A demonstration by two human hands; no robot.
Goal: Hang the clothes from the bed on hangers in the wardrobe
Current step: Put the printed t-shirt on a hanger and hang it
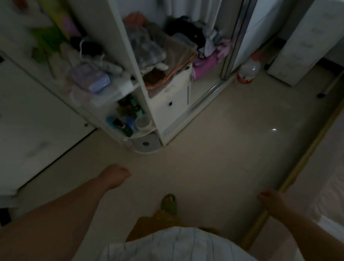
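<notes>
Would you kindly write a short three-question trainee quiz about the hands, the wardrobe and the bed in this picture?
1. True or false: the left hand holds a hanger.
2. Which side of the view shows the bed? A. left B. right
3. Fill in: the wardrobe compartment with the piled clothes stands ____.

Key
1. False; neither it nor the right hand holds anything.
2. B
3. open
</notes>
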